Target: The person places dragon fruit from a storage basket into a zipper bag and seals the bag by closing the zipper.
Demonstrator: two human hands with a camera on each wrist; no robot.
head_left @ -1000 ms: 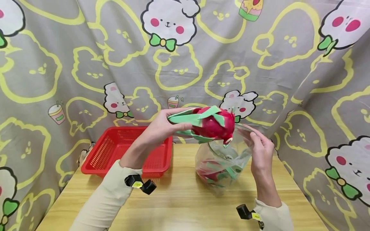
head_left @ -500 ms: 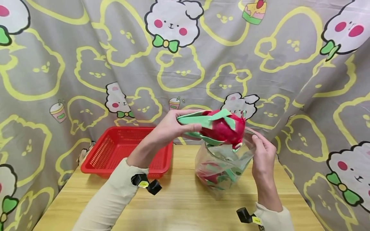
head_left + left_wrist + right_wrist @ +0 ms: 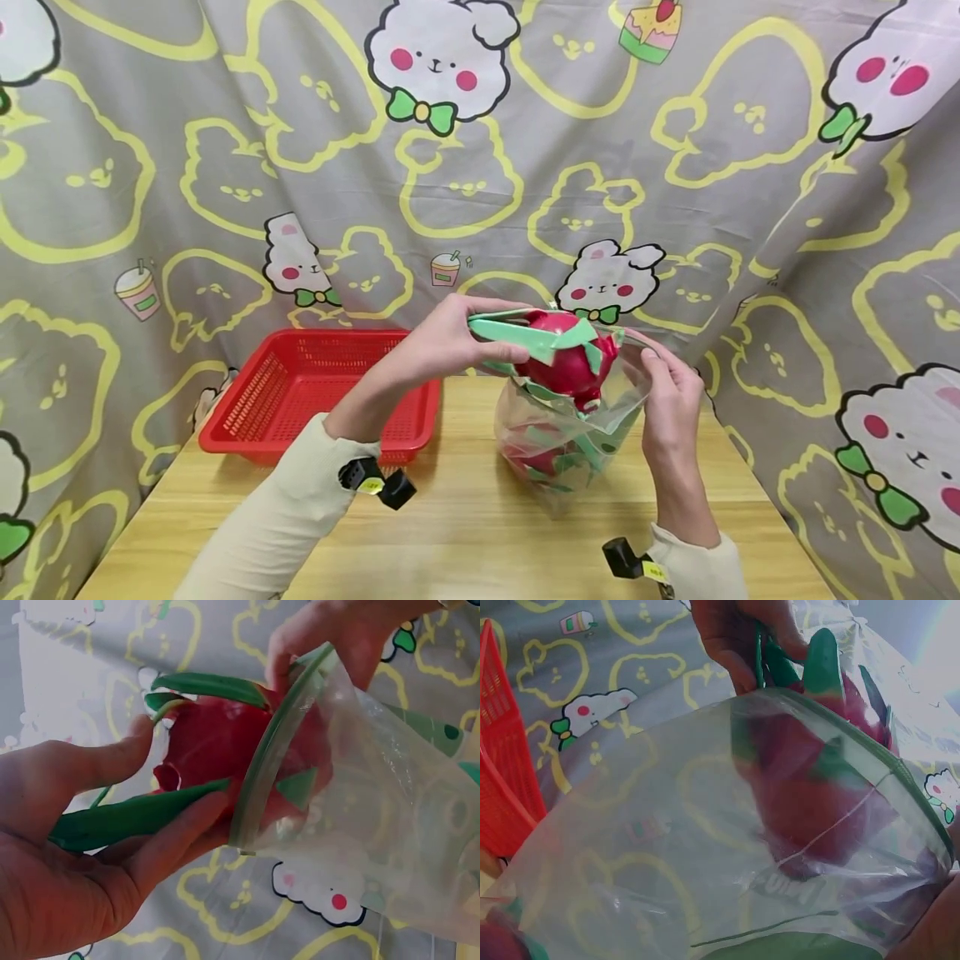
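Observation:
My left hand point(image 3: 450, 337) grips a red dragon fruit point(image 3: 566, 367) by its long green leaves, thumb on one side and fingers on the other. The fruit lies on its side with its red end inside the mouth of a clear zip bag point(image 3: 645, 825). My right hand point(image 3: 671, 387) pinches the bag's green-edged rim at the right, holding the mouth apart. Through the bag's wall another red-and-green dragon fruit point(image 3: 543, 458) shows near the bottom. In the left wrist view, the zip edge point(image 3: 262, 769) crosses the held fruit's middle.
A red perforated plastic basket point(image 3: 232, 392) stands on the left of the wooden table point(image 3: 465, 533). A grey curtain point(image 3: 465, 275) printed with cartoon figures hangs behind and at both sides. A small black camera is strapped to each sleeve.
The dragon fruit in my left hand has moved right and down from above the bag, and its red end is now inside the mouth. My right hand keeps its hold on the rim.

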